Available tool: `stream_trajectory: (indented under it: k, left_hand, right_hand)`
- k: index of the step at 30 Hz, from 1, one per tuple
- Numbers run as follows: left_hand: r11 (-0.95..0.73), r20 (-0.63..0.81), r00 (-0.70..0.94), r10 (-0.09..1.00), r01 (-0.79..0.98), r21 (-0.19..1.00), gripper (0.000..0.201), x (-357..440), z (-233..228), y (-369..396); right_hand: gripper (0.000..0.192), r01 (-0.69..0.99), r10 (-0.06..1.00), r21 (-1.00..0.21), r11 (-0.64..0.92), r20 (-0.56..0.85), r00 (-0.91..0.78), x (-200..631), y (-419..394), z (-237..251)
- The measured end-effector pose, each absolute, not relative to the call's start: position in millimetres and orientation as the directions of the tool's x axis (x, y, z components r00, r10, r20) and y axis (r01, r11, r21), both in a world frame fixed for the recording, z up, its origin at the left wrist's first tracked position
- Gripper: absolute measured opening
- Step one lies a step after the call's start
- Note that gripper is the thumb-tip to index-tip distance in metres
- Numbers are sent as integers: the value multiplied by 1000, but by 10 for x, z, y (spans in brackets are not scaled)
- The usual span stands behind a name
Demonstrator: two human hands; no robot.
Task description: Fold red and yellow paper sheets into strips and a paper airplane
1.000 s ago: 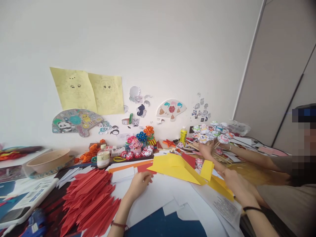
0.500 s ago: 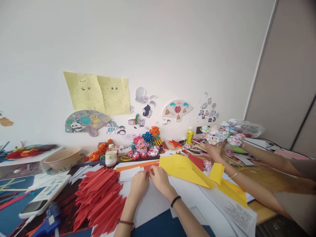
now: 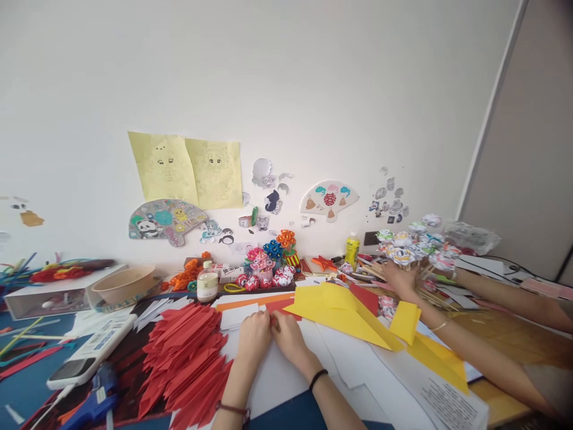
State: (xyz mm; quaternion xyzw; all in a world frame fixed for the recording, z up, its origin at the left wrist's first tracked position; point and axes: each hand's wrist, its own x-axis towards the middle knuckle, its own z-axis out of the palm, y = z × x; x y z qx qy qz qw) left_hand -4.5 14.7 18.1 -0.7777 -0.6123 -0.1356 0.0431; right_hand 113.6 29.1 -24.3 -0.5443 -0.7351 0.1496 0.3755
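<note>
My left hand and my right hand meet over white sheets in the middle of the table, fingers closed and fingertips together. A bit of red paper shows between the fingertips; most of it is hidden by the fingers. Just beyond them lie a red sheet and small white slips. Left of my left hand is a heap of folded red paper strips. Large yellow paper lies to the right of my right hand.
At left are a blue glue gun, a white power bank and a beige bowl. A lidded bottle and craft flowers line the wall. At right, another person's hands hold white paper flowers on sticks.
The view has swung slightly left, so everything sits further right. My hands stay together with small finger shifts. The other person still holds the paper flowers.
</note>
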Motion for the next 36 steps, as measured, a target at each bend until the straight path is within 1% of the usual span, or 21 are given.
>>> stream_trajectory:
  k: [15, 36]
  left_hand:
    - [-289, 238, 276, 931, 957, 22, 22, -13, 238, 117]
    - [-288, 215, 279, 936, 957, 14, 23, 10, 254, 95]
  right_hand:
    - [16, 743, 918, -578, 337, 378, -122, 1125, 254, -231]
    - [14, 730, 928, -604, 320, 356, -113, 1140, 286, -232]
